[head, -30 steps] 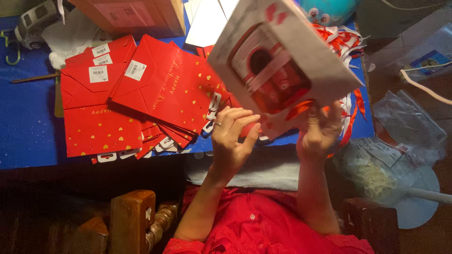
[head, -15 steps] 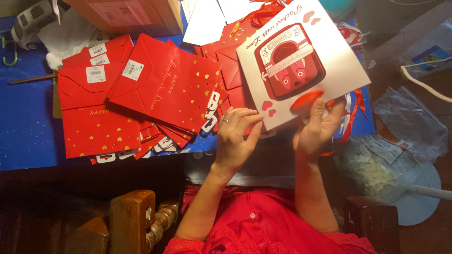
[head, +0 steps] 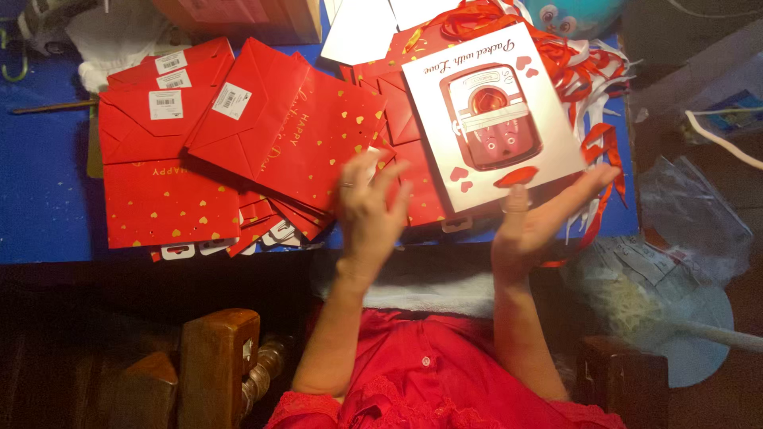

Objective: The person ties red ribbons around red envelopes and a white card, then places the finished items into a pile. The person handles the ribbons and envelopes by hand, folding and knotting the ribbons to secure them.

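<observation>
A white gift bag (head: 493,111) with a red picture and red hearts lies flat on a pile of red bags at the table's right side. My right hand (head: 540,218) is at its near edge, thumb touching the edge and fingers spread flat toward the bag's corner. My left hand (head: 369,206) hovers blurred over the near edge of the red pile, fingers apart and holding nothing. Several flat red gift bags with gold hearts (head: 278,131) fan out to the left, some showing white barcode stickers.
The bags lie on a blue table (head: 48,199). Red and white ribbons (head: 592,87) tangle at the right. A cardboard box (head: 238,16) and white sheets (head: 358,32) sit at the back. Clear plastic wrapping (head: 683,214) lies right; a wooden chair part (head: 214,365) is below left.
The white bag came down from being held up tilted to lying flat on the pile. Both hands let go of it; my left hand pulled away to the left.
</observation>
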